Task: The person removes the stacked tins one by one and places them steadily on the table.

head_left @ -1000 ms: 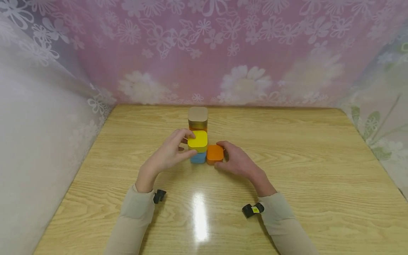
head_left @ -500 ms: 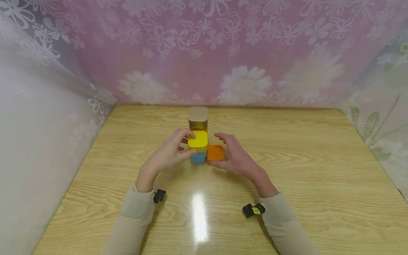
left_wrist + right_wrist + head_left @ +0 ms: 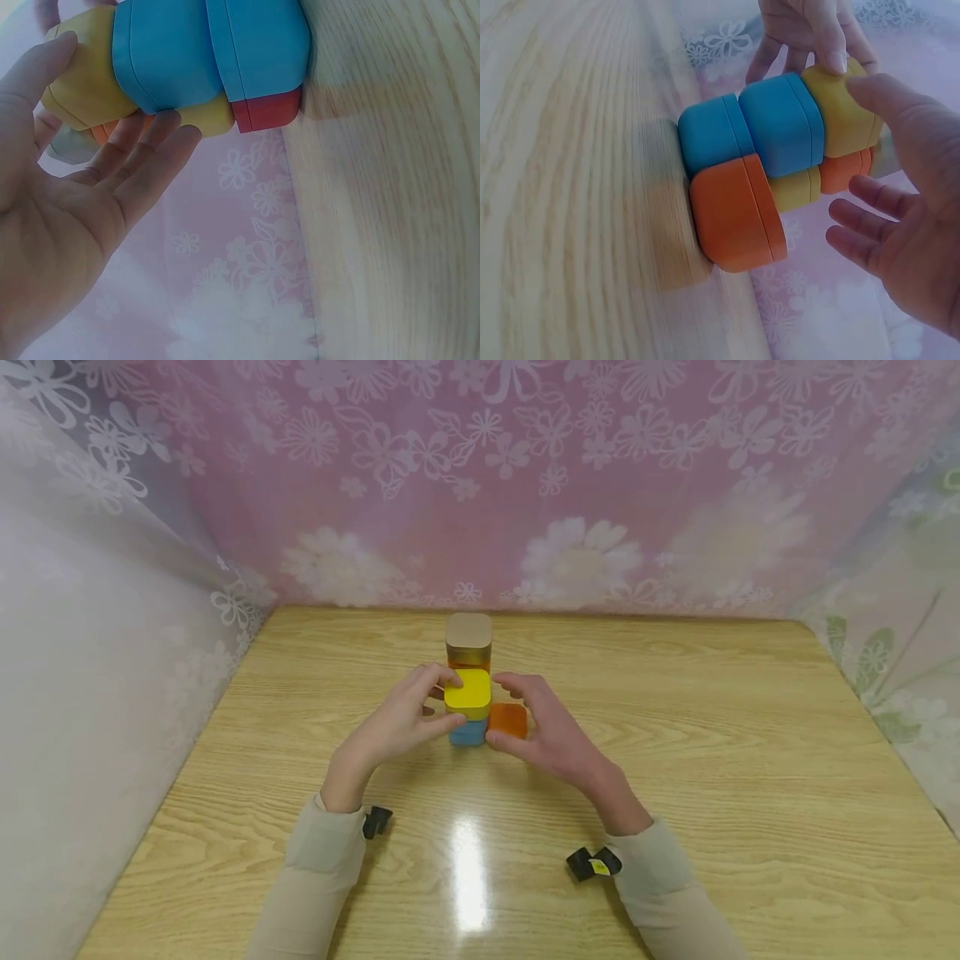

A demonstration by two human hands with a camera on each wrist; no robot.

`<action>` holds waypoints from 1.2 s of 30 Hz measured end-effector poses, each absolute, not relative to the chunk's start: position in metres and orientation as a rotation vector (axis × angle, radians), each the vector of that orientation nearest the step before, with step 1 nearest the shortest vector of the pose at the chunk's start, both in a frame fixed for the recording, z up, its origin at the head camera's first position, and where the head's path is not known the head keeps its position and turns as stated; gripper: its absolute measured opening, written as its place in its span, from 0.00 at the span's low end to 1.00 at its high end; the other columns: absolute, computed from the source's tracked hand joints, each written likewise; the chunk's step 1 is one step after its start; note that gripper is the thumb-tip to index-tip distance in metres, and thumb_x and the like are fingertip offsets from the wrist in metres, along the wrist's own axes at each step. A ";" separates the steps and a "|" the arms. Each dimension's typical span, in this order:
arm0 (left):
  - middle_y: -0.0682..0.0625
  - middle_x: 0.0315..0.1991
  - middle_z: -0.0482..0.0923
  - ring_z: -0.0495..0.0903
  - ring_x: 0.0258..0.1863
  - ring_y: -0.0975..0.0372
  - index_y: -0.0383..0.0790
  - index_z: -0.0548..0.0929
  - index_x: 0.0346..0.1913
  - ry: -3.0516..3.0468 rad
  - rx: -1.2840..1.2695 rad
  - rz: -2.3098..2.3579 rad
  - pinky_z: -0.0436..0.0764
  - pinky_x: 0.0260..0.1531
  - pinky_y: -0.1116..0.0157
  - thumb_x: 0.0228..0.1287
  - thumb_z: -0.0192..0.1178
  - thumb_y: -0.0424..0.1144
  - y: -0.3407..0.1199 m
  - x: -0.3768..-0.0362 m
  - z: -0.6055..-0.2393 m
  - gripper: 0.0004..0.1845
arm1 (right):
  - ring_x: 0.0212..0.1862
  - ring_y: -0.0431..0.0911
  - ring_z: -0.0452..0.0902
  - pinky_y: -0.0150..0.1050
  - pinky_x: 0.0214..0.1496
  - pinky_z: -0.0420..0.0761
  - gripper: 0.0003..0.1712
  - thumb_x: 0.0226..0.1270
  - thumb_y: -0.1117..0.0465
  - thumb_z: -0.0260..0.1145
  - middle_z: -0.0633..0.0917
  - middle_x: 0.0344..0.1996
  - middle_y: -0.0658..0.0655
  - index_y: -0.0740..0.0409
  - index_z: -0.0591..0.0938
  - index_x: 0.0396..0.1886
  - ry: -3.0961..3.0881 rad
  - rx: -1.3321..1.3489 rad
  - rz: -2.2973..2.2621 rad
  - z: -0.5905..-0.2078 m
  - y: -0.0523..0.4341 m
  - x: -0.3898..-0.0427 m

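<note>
Left hand (image 3: 393, 720) pinches the yellow box (image 3: 468, 690), tan box (image 3: 468, 631) behind, orange box (image 3: 508, 718) below the wide-spread right hand (image 3: 557, 737)

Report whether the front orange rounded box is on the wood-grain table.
On: the right wrist view shows the orange rounded box touching the table.

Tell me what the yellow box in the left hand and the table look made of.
Yellow box: probably painted tin or plastic, smooth satin finish; even colour, rounded corners. Table: wood or wood-look laminate, glossy; grain lines show and a bright streak of light reflects.
</note>
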State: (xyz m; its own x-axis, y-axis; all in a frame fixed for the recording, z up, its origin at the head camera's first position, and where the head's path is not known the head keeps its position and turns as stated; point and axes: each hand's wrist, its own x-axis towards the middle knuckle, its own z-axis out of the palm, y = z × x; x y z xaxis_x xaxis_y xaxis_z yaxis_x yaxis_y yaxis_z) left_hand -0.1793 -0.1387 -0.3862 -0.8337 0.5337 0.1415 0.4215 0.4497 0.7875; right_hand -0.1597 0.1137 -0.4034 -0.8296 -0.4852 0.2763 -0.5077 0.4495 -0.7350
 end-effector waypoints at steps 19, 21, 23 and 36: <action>0.45 0.58 0.68 0.76 0.54 0.51 0.43 0.68 0.59 2.592 0.859 1.301 0.82 0.51 0.52 0.67 0.66 0.40 -0.138 -0.179 -0.387 0.23 | 0.58 0.52 0.74 0.52 0.60 0.78 0.23 0.72 0.58 0.65 0.75 0.58 0.59 0.56 0.77 0.64 -2.554 0.937 1.176 -0.402 0.101 -0.159; 0.45 0.58 0.69 0.76 0.54 0.51 0.41 0.67 0.60 2.605 0.858 1.283 0.82 0.52 0.52 0.66 0.67 0.40 -0.138 -0.180 -0.387 0.25 | 0.58 0.52 0.74 0.52 0.60 0.78 0.23 0.72 0.58 0.65 0.76 0.57 0.60 0.56 0.77 0.64 -2.561 0.926 1.177 -0.403 0.100 -0.159; 0.44 0.59 0.69 0.76 0.55 0.50 0.40 0.65 0.62 2.604 0.848 1.280 0.81 0.53 0.51 0.65 0.68 0.39 -0.138 -0.180 -0.388 0.28 | 0.58 0.52 0.74 0.52 0.60 0.78 0.23 0.72 0.57 0.65 0.76 0.57 0.59 0.55 0.77 0.64 -2.571 0.910 1.180 -0.403 0.100 -0.159; 0.43 0.58 0.69 0.78 0.54 0.49 0.40 0.59 0.62 2.580 0.826 1.315 0.81 0.52 0.49 0.60 0.71 0.33 -0.137 -0.181 -0.391 0.35 | 0.57 0.54 0.75 0.52 0.60 0.78 0.22 0.72 0.57 0.65 0.77 0.58 0.58 0.54 0.77 0.64 -2.576 0.864 1.280 -0.404 0.099 -0.160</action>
